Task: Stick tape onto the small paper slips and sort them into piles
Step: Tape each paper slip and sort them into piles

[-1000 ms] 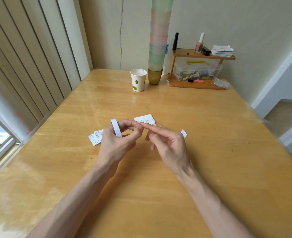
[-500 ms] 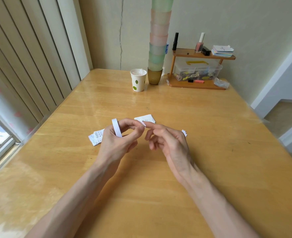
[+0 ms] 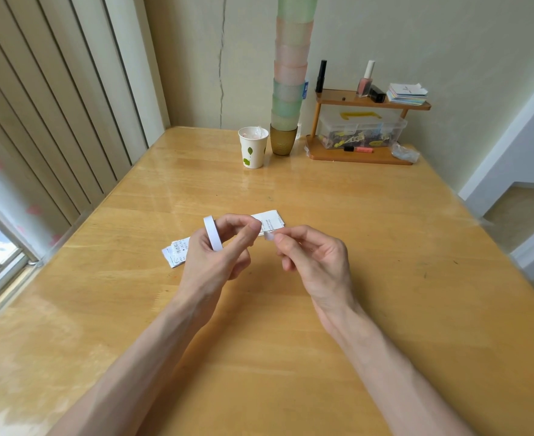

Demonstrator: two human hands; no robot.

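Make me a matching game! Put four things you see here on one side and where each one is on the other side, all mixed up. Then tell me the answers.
Things:
1. tape roll
2. small white piece
3. paper cup
4. nail polish bottle

Places:
A. on the top shelf of the wooden rack
B. held in the left hand
C. standing on the table beside the tower of cups
D. pinched by the right hand

Pairs: 1-B, 2-D, 3-C, 4-A.
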